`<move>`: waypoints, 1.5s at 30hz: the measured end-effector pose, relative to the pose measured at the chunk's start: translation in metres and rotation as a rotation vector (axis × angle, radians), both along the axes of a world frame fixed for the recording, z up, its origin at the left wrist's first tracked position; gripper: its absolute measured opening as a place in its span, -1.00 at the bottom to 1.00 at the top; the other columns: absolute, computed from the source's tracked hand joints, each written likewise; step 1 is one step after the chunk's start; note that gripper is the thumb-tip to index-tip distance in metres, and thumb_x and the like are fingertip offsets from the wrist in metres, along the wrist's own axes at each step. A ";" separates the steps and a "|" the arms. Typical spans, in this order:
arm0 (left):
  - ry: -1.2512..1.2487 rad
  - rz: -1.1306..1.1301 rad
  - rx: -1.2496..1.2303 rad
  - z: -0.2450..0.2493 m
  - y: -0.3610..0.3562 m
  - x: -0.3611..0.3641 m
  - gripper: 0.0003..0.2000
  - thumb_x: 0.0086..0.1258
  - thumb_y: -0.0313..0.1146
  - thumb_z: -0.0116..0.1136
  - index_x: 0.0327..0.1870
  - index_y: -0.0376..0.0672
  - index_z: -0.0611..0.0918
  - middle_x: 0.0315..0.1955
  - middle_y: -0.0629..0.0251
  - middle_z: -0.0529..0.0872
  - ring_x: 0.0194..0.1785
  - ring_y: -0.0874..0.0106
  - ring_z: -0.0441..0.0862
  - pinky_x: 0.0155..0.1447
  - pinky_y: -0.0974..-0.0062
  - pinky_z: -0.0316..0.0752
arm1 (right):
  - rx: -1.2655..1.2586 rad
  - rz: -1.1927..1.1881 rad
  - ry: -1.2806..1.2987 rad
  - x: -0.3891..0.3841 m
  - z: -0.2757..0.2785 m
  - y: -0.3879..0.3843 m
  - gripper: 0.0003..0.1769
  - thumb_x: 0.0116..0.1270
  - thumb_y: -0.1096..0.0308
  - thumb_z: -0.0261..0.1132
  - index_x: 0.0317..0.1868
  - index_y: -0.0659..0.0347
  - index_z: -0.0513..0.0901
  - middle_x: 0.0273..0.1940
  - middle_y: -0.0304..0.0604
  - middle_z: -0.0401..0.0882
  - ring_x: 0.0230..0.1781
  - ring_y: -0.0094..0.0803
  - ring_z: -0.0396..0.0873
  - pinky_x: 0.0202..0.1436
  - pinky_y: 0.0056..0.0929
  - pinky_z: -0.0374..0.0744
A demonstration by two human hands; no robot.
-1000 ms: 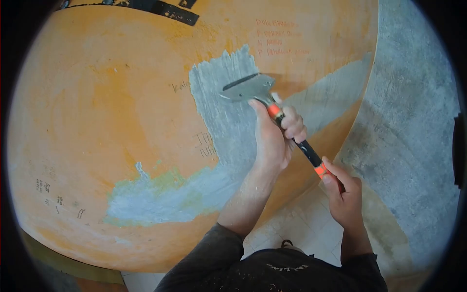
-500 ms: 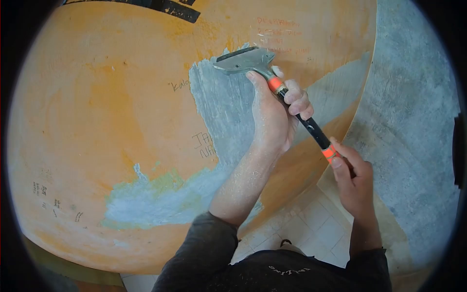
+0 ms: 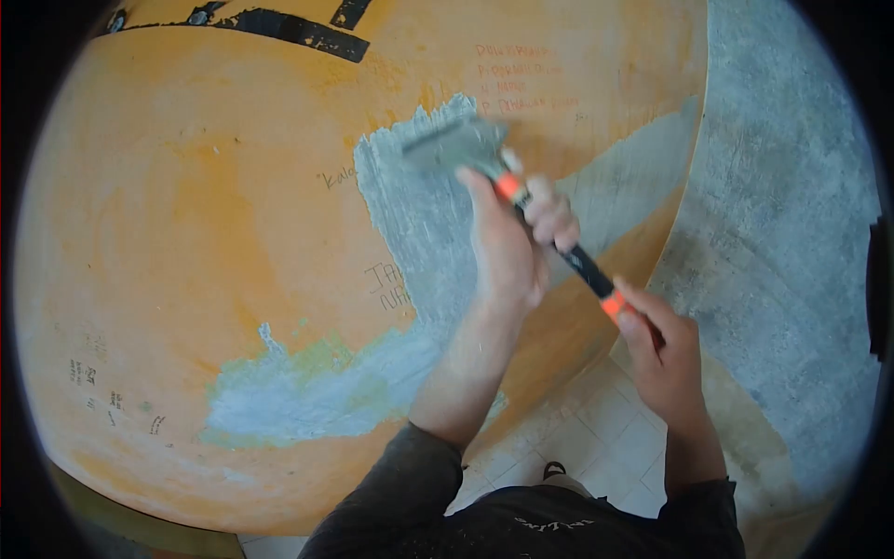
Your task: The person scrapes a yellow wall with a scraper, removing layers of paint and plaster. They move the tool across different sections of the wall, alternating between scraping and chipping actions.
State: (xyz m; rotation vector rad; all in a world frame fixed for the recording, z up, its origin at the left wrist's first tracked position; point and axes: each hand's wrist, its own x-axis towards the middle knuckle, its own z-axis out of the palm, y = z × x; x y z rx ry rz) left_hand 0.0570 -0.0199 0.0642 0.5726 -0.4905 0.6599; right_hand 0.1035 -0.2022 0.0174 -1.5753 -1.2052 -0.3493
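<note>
A long-handled scraper (image 3: 587, 270) with a wide grey head and a black-and-orange handle lies slantwise over the orange-painted curved surface (image 3: 233, 214). Its blurred head is over the upper part of a bare grey patch (image 3: 428, 242) with ragged edges. My left hand (image 3: 507, 242) is closed around the handle just below the head, thumb reaching up to the head's base. Lower down, my right hand (image 3: 663, 345) grips the orange end of the handle. White dust marks the left fingers.
Black tape-like strips (image 3: 298, 35) cross the top of the orange surface. Handwriting (image 3: 386, 284) sits beside the patch, and a pale scraped area (image 3: 307, 396) spreads lower left. A grey mottled surface (image 3: 773, 252) is at right. Below are floor tiles (image 3: 568, 433).
The scraper head has moved down from the patch's top edge, both hands travelling with it. The view has shifted slightly. Both grips are unchanged.
</note>
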 end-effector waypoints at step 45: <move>0.652 0.580 0.238 -0.076 -0.012 0.051 -0.67 0.65 0.07 -0.33 0.03 0.02 0.34 -0.67 0.53 0.19 -0.67 0.65 0.14 -0.56 0.64 0.16 | -0.255 1.854 1.662 0.102 -0.184 0.048 -0.39 0.57 -0.18 -0.14 0.49 -0.14 0.15 -0.59 -0.26 0.21 -0.80 -0.58 0.15 -0.70 -0.51 0.28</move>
